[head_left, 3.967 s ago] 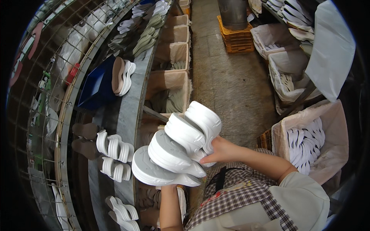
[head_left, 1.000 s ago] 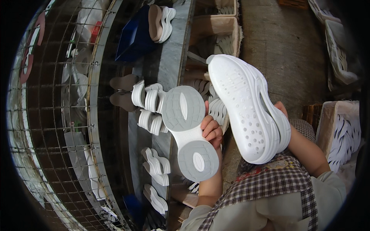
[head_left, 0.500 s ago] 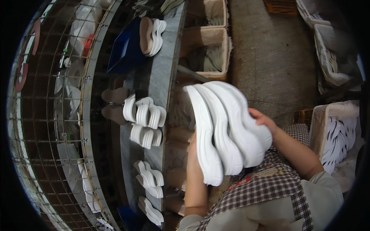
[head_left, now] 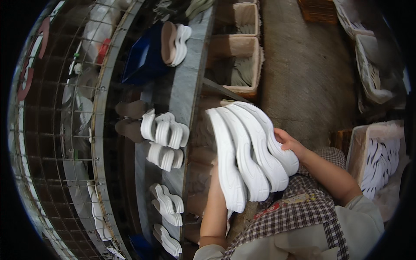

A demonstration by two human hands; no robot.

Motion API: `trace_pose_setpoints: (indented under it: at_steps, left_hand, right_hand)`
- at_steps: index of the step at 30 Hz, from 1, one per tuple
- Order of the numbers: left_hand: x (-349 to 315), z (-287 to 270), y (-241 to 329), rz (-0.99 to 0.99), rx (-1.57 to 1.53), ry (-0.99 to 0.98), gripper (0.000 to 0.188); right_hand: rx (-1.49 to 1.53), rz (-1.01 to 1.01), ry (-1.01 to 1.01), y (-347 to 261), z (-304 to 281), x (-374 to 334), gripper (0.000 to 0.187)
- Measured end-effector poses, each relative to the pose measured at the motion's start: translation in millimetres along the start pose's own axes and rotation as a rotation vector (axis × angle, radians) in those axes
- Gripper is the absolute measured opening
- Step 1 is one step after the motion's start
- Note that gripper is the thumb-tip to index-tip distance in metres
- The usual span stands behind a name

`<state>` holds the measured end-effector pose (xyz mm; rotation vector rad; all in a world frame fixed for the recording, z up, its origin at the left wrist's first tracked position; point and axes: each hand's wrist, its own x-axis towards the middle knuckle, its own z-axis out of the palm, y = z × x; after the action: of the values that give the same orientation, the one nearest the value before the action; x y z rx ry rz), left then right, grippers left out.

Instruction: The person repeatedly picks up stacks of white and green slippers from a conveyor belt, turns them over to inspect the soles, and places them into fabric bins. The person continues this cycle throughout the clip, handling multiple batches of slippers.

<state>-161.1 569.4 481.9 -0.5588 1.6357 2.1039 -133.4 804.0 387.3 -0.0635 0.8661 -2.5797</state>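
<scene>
Between my two hands I hold several white shoe soles (head_left: pixel 248 158), stood side by side in a fanned row with their wavy side edges facing up. My right hand (head_left: pixel 291 146) is closed on the far right sole, thumb and fingers at its upper edge. On the left, my left hand (head_left: pixel 215 177) supports the row from its outer side; the soles hide most of its fingers. The soles are in front of my checked apron (head_left: pixel 299 210), clear of the grey shelf (head_left: pixel 184 93) to the left.
Small groups of white soles (head_left: pixel 164 130) lie along the shelf, with a pinkish-brown sole (head_left: pixel 168 42) beside a blue bin (head_left: pixel 141 56). Lined crates (head_left: pixel 260 65) with soles stand ahead. A crate of white pieces (head_left: pixel 362 147) is at my right. Wire mesh (head_left: pixel 56 130) borders the far left.
The row of soles has tilted and spread, so that more gaps show between them. My right hand has moved slightly left and down with them. The view has shifted a little.
</scene>
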Motion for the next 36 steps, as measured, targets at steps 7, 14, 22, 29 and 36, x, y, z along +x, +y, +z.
trace_pose_setpoints:
  at_steps: [7,14,22,29,36]
  left_hand:
    - [-16.6,11.9,15.0,-0.032,0.046,-0.238,0.059]
    - [34.9,-100.6,156.4,1.08,1.315,0.946,0.084]
    - [-9.4,-85.4,179.0,1.205,0.753,0.449,0.036]
    - [-91.9,27.5,41.5,1.157,1.143,-0.075,0.064]
    - [-75.8,35.7,37.2,1.1,1.21,-0.533,0.07]
  right_hand:
    - [-0.075,0.311,-0.06,10.7,-13.8,13.9,0.107]
    - [0.09,0.307,-0.064,22.3,-14.4,20.4,0.11]
    - [0.127,0.287,-0.033,10.9,-19.1,31.5,0.085]
    - [0.168,0.294,-0.097,22.4,-28.5,48.6,0.087]
    - [0.098,0.56,-0.174,15.6,-78.4,35.0,0.084]
